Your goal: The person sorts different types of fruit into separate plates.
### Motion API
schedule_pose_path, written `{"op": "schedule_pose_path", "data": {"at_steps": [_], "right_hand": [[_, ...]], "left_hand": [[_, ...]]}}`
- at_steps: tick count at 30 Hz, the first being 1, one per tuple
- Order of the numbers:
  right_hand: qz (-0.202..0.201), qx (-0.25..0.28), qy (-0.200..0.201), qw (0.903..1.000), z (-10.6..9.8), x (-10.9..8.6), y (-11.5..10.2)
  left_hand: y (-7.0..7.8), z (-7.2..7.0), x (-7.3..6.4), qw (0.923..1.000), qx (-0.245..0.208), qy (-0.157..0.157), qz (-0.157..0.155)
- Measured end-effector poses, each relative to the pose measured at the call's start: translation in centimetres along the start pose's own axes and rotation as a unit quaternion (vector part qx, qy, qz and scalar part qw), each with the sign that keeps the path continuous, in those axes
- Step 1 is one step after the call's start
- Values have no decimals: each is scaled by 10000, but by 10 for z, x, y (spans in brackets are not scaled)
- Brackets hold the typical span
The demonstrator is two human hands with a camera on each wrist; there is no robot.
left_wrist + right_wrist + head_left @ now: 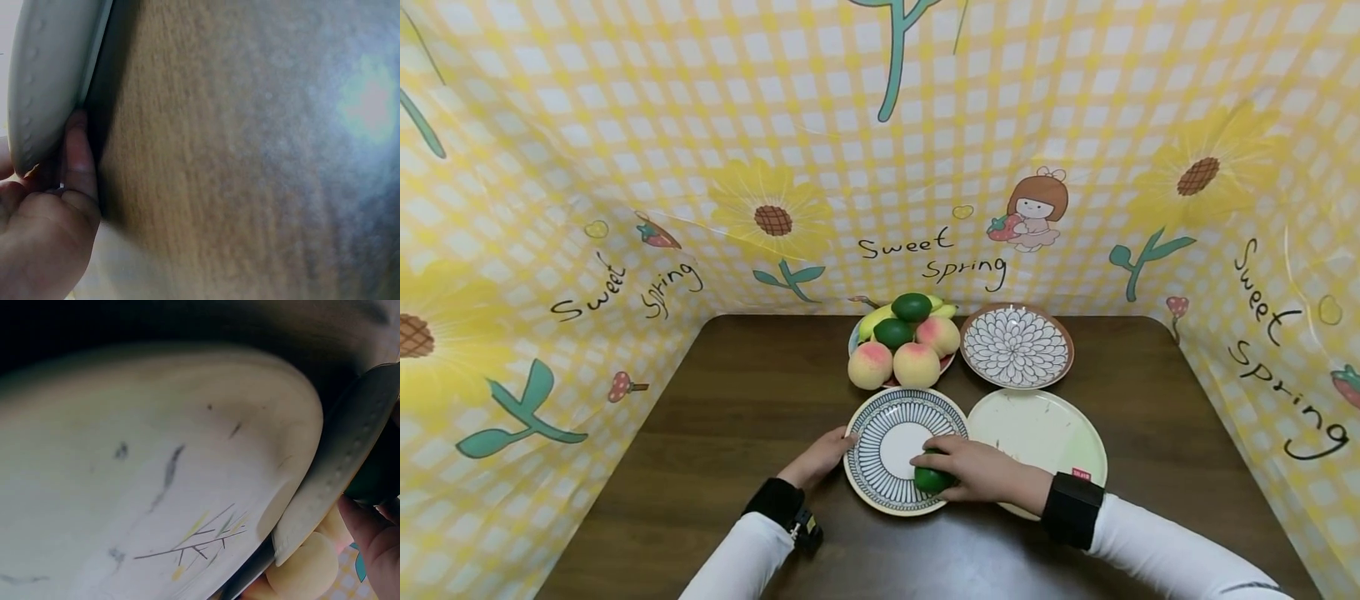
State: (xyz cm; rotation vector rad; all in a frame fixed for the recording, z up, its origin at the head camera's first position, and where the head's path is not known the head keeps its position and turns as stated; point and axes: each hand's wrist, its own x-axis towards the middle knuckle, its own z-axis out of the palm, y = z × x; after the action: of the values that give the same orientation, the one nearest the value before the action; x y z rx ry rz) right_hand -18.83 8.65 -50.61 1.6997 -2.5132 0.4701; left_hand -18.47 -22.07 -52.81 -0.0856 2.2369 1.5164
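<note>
My left hand [820, 458] grips the left rim of a plate with blue-black rays [887, 417]. In the left wrist view, fingers [80, 150] reach under this plate's raised rim [56, 81]. Over the right part of the same plate, my right hand [981, 471] holds a dark green oval fruit [931, 479], its fingers curled over the top. The fruit's far side is hidden by the hand. In the right wrist view the green fruit [375, 469] shows dark behind the plate's edge, beside the fingertips [362, 525].
Behind the rayed plate, a heaped plate carries peaches [916, 365], two green fruits [912, 307] and bananas [874, 320]. A brown-rimmed petal-patterned plate [1017, 346] stands at the back right. Under the right forearm lies a pale plate [1037, 425]. A checked cloth [850, 150] encloses the wooden table [737, 400].
</note>
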Motion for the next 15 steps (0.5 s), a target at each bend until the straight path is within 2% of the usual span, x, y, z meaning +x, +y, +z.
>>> {"op": "schedule_pose_path", "data": {"at_steps": [6,15], "right_hand": [[10,55,-92,9999,0,-1,1],[252,178,-286,9991,-1,3,3]], "left_hand": [[-1,3,-1,10000,-2,45,-37],[0,2,0,9999,-23,138,5]]}}
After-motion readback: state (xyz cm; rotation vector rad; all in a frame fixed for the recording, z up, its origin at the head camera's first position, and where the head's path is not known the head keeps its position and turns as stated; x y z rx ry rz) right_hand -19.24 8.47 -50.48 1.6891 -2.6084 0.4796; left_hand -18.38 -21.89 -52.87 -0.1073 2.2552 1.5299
